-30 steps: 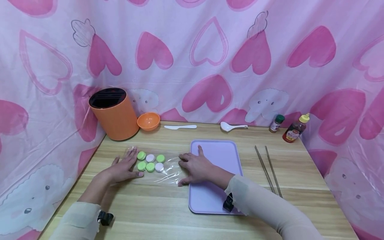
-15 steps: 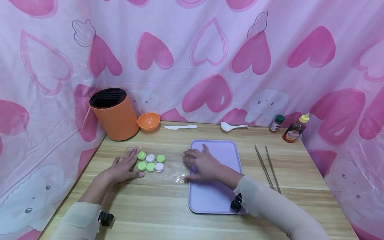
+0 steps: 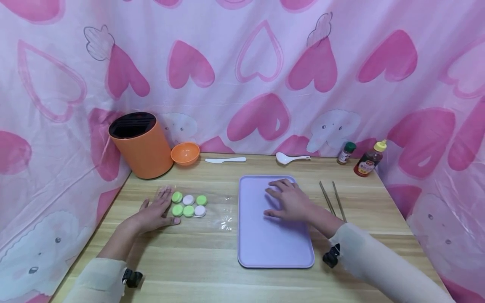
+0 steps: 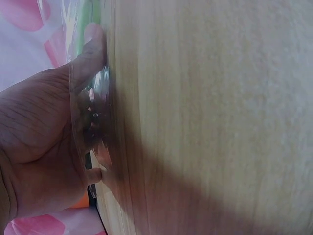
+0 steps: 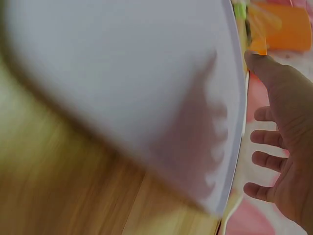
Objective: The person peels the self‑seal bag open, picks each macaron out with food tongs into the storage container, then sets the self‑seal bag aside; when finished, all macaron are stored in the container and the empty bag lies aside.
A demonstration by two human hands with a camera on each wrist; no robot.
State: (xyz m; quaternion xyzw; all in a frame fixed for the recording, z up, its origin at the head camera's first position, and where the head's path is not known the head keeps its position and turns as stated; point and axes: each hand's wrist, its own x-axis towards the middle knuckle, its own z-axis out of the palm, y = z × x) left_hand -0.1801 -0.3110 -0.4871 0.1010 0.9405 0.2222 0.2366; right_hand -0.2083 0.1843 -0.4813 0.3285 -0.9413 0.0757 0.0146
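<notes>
Several green and pale macarons (image 3: 188, 211) lie in two rows at the left end of a clear plastic bag (image 3: 216, 210) spread flat on the table. Whether they are inside or under the plastic I cannot tell. My left hand (image 3: 153, 212) rests on the bag's left end, thumb spread, close to the macarons; the left wrist view shows plastic around the fingers (image 4: 93, 49). Over the purple tray (image 3: 257, 248) my right hand (image 3: 289, 202) hovers with fingers spread and nothing in it, its shadow falling on the tray in the right wrist view.
An orange knife block (image 3: 142, 147) and an orange bowl (image 3: 185, 154) stand at back left. Along the back are a white knife (image 3: 225, 160), a white spoon (image 3: 291, 158), a green-capped jar (image 3: 345, 153) and a sauce bottle (image 3: 370, 159). Metal chopsticks (image 3: 338, 200) lie right of the tray.
My right hand has left the bag's right end and moved right, up over the tray. My left hand and the macarons stay in place. The view has shifted slightly.
</notes>
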